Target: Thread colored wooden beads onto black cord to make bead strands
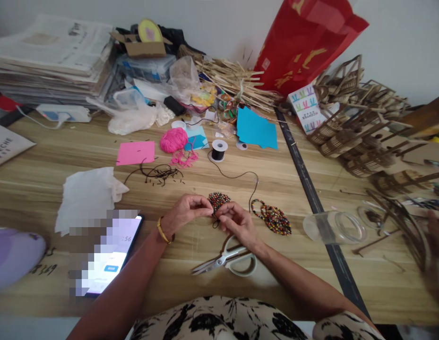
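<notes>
Just below the middle of the frame the left hand [185, 211] and the right hand [236, 222] meet over a small beaded piece [218, 200]. Both hands are nearly closed, fingertips pinched together on the lower edge of the beads, the left from the left side and the right from below and to the right. The left wrist carries a gold bangle [163, 230]. A black cord [240, 175] loops up from the beads toward a spool of black cord [219, 149] standing above the hands.

Just right of the right hand lies a second beaded piece [272, 217], flat on the wooden table [42, 189]. Under the right wrist lie scissors [226, 259] with pale handles, blades pointing left. Farther right, a clear plastic jar [332, 227] lies on its side across a dark strip.

Above the hands, left of the spool, sits a ball of pink yarn [174, 140], with a pink paper sheet [136, 152] beside it and scattered dark cord scraps [159, 173] below that. A blue paper sheet [256, 128] lies upper right of the spool.

At lower left a phone [113, 255] lies screen up, with a crumpled white tissue [88, 196] above it. A stack of newspapers [52, 56] fills the upper left, a red bag [304, 42] stands at the upper middle, and wooden lattice pieces [361, 123] are piled at the upper right.
</notes>
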The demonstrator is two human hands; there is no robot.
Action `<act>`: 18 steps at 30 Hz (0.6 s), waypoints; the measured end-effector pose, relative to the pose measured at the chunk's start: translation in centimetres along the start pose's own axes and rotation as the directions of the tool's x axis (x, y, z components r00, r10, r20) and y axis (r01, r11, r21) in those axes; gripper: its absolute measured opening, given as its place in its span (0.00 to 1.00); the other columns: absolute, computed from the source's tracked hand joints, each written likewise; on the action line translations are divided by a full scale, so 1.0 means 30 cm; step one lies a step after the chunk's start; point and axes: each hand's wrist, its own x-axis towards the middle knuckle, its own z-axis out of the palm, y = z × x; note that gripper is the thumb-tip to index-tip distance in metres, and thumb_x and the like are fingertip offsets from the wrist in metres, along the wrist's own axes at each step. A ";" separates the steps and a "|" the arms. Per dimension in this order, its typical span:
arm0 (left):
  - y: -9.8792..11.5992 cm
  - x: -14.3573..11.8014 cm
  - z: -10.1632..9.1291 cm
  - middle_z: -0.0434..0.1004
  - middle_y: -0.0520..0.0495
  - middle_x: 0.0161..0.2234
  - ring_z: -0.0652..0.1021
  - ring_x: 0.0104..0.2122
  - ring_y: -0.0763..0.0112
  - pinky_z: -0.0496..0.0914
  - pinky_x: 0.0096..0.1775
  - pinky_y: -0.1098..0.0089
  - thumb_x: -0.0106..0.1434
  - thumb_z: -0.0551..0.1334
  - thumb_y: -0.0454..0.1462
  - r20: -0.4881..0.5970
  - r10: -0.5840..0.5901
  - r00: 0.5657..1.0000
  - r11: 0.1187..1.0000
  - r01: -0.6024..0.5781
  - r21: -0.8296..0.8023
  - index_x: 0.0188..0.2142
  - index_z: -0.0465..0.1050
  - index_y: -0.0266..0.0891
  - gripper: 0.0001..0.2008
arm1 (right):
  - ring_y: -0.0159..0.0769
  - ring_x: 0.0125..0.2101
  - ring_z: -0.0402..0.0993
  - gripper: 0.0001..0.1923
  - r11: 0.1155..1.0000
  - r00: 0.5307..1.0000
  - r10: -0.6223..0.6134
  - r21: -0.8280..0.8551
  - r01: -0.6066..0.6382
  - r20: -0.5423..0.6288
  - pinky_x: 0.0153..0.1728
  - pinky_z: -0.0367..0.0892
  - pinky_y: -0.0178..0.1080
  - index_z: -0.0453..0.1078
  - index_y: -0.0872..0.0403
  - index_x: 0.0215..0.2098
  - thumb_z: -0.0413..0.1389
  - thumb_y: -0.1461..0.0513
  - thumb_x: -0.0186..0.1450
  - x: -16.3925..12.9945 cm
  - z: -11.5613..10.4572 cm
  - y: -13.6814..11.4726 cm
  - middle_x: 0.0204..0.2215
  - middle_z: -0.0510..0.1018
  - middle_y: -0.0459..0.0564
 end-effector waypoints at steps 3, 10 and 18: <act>-0.008 0.002 0.003 0.74 0.50 0.25 0.71 0.27 0.73 0.65 0.31 0.73 0.51 0.65 0.37 0.015 0.014 1.000 1.000 -0.015 0.011 0.26 0.73 0.34 0.06 | 0.25 0.18 0.63 0.14 1.000 1.000 0.022 0.016 -0.022 0.009 0.17 0.60 0.28 0.66 0.55 0.35 0.59 0.54 0.58 -0.001 0.002 0.010 0.20 0.69 0.43; -0.018 0.008 0.009 0.74 0.50 0.25 0.72 0.27 0.74 0.65 0.32 0.73 0.52 0.64 0.36 0.047 -0.001 0.999 0.999 -0.001 0.033 0.27 0.73 0.34 0.06 | 0.24 0.16 0.62 0.13 0.999 0.999 0.035 0.008 -0.035 -0.004 0.17 0.61 0.28 0.67 0.55 0.33 0.60 0.55 0.56 -0.002 0.007 0.027 0.18 0.68 0.41; -0.024 0.009 0.008 0.74 0.50 0.25 0.71 0.27 0.73 0.65 0.32 0.73 0.52 0.64 0.37 0.064 0.010 0.998 0.997 -0.015 0.072 0.27 0.73 0.33 0.07 | 0.23 0.16 0.61 0.13 0.999 0.999 0.038 -0.027 -0.038 -0.015 0.16 0.60 0.27 0.67 0.56 0.32 0.59 0.54 0.58 -0.002 0.004 0.033 0.18 0.68 0.42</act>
